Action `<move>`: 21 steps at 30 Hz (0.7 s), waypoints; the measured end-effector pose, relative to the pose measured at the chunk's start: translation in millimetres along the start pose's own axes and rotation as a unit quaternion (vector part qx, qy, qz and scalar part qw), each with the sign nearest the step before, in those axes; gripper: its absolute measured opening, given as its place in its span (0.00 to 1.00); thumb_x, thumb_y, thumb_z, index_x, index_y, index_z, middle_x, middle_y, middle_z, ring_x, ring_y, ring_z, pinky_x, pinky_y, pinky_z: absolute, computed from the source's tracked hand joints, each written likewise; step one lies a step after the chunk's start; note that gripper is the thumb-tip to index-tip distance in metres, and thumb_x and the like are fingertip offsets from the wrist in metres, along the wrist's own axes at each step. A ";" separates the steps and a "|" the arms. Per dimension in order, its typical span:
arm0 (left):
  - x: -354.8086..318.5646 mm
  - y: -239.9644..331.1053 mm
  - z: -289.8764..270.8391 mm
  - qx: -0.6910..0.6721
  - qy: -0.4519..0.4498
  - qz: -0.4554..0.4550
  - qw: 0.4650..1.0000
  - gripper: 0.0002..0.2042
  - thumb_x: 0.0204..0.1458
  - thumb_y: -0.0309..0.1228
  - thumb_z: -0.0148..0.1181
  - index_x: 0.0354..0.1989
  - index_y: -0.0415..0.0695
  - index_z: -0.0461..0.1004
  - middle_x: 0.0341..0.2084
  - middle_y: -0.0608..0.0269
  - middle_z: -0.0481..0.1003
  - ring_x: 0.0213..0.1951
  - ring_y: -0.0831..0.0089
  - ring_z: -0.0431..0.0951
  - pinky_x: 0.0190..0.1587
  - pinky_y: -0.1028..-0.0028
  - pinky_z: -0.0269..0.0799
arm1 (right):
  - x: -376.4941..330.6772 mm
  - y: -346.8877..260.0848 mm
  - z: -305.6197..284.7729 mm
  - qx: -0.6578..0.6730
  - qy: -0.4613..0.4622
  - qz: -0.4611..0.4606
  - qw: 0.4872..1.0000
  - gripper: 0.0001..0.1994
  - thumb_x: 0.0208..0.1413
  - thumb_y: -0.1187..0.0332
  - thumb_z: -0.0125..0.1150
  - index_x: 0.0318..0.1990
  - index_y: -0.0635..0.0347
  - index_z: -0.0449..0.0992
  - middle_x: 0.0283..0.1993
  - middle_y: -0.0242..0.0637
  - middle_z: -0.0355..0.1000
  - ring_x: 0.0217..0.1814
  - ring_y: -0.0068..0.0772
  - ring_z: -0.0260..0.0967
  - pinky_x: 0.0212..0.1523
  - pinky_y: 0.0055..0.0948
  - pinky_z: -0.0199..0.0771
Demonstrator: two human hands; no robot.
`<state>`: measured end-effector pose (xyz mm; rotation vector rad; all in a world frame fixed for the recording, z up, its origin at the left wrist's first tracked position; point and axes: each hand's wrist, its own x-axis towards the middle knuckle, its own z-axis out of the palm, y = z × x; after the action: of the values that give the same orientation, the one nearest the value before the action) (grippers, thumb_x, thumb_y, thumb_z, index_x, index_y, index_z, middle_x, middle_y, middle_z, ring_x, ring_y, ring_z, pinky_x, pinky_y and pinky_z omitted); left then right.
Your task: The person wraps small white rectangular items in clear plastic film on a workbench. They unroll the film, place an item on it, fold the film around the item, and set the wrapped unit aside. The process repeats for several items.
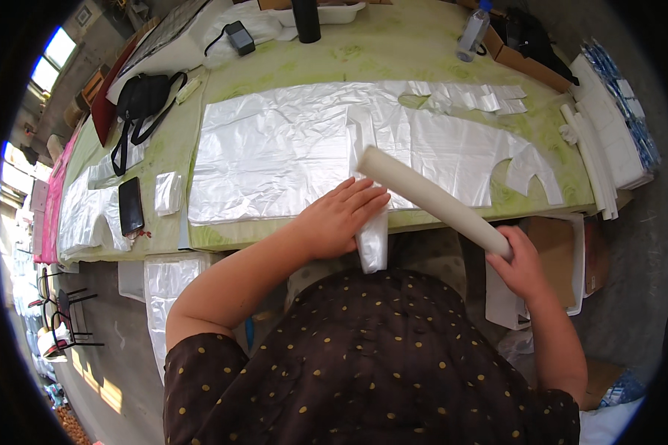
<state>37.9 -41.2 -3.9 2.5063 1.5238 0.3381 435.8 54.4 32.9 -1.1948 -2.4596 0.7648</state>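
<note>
A thin white plastic sheet [289, 152], cut like an apron, lies spread flat across the green table [378, 55]. My left hand [338, 219] lies flat, fingers apart, on a narrow folded strip of the plastic [372, 241] that hangs over the table's near edge. My right hand [523, 259] grips the lower end of a long white tube [430, 196]. The tube slants up and left, and its free end hovers over the sheet just above my left fingertips.
A black phone [131, 205] and a small folded plastic packet [168, 193] lie at the left. A black bag [142, 98], a dark cylinder [306, 20] and a bottle [472, 33] stand at the back. Stacked white sheets [608, 141] fill the right edge. Boxes [564, 252] sit under the table.
</note>
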 end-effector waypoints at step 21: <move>-12.2 7.2 26.4 0.002 0.245 -0.129 0.961 0.46 0.44 0.37 0.69 0.74 0.41 0.55 0.77 0.47 0.46 0.78 0.46 0.41 0.77 0.44 0.38 | 122.6 23.9 24.4 -0.155 0.120 -0.065 0.978 0.24 0.49 0.63 0.71 0.56 0.56 0.77 0.50 0.42 0.75 0.55 0.50 0.69 0.58 0.47 0.68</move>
<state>46.3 -56.5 -28.3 2.2871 1.9953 0.9682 364.6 155.8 3.6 -1.1358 -2.4777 0.1903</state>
